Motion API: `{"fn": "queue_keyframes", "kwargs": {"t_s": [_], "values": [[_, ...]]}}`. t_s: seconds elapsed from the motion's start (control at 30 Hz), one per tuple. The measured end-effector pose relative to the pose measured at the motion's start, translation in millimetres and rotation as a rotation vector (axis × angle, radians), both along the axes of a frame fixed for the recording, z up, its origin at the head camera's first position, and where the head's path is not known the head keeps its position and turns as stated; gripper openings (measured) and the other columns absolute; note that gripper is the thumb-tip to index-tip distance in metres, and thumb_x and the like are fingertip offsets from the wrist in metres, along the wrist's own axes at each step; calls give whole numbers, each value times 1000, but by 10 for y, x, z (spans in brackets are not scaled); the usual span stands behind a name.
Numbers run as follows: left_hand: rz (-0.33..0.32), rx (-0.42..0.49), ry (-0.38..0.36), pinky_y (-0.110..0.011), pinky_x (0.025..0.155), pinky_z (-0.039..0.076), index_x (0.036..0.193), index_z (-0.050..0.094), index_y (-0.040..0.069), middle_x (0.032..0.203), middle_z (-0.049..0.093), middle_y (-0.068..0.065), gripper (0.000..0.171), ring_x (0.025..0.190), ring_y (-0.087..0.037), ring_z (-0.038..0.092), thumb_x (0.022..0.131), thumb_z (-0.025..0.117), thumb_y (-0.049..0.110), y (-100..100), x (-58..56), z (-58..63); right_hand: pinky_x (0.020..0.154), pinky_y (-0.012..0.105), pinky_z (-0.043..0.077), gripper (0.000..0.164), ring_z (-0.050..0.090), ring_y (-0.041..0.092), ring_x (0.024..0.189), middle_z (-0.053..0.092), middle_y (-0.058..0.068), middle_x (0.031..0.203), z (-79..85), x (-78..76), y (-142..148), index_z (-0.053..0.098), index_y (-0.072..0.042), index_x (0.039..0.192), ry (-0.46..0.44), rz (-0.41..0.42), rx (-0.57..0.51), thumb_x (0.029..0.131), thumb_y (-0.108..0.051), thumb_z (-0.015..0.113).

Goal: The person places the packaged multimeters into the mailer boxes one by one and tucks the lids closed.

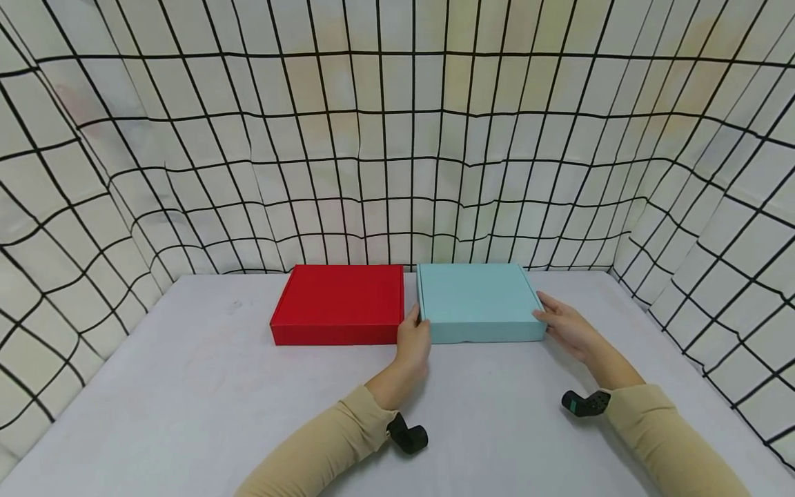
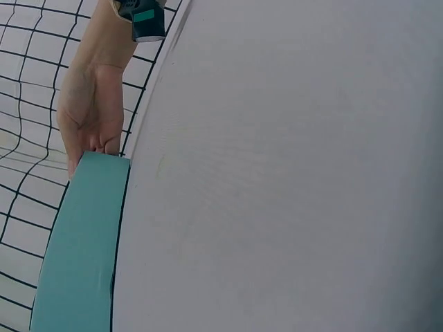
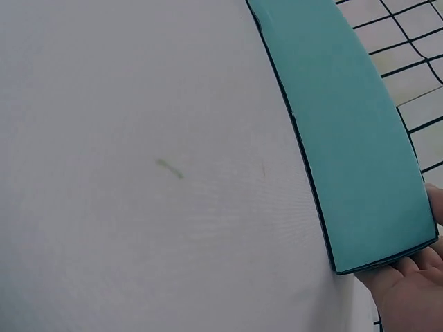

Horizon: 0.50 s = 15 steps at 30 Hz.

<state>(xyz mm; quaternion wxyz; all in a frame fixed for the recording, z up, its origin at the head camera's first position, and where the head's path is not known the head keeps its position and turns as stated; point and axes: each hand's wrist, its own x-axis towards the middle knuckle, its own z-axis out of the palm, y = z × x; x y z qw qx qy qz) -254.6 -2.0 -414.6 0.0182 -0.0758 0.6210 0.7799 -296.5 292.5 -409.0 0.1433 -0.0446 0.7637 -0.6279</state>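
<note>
A light blue flat box point(image 1: 478, 293) lies on the white table, lid side up. My left hand point(image 1: 414, 343) grips its left end, thumb at the front corner and fingers reaching into the narrow gap beside a red box point(image 1: 344, 297). At the opposite end, my right hand point(image 1: 568, 328) holds the blue box between thumb and fingers. The right wrist view shows these right fingers point(image 3: 429, 259) against the box's end. From the left wrist view, the same right hand point(image 2: 93, 111) appears at the far end of the box's front point(image 2: 83, 242). Whether the box touches the table is unclear.
White cloth walls with a black grid point(image 1: 397, 138) enclose the table point(image 1: 186, 400) at the back and both sides. Both boxes sit near the back wall. Black devices are strapped to the left wrist point(image 1: 406, 435) and right wrist point(image 1: 586, 403).
</note>
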Motion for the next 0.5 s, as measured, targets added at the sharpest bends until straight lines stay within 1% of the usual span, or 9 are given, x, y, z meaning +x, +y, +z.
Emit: {"fn": "queue_keyframes", "kwargs": {"t_s": [0.13,0.23,0.37,0.5], "values": [[-1,-9,2,-47,119,28,162,16,-2,168,14,-21,60,153,-37,15,106,38,0,-5,-6,2,121,53,5,72,-12,37,153,-17,21,166,-16,11,-9,-10,0,160,25,45,-13,111,-8,41],[5,-7,5,-48,118,30,163,17,1,168,15,-20,61,153,-37,16,105,38,-1,-16,-12,10,121,55,3,73,-16,37,152,-21,19,166,-22,22,-11,-12,0,160,45,75,-24,110,-6,41],[3,-13,16,-49,117,32,163,18,2,167,16,-20,62,153,-37,16,105,38,-1,-35,-22,10,120,56,1,74,-18,37,152,-23,18,166,-22,40,-14,-13,-1,160,63,102,-32,110,-5,42],[-7,-37,28,-49,116,33,163,18,2,168,15,-20,61,153,-38,16,105,38,-1,-49,-13,12,120,56,0,75,-19,37,152,-23,18,166,-22,59,-15,-13,-1,160,68,113,-35,110,-5,43]]}}
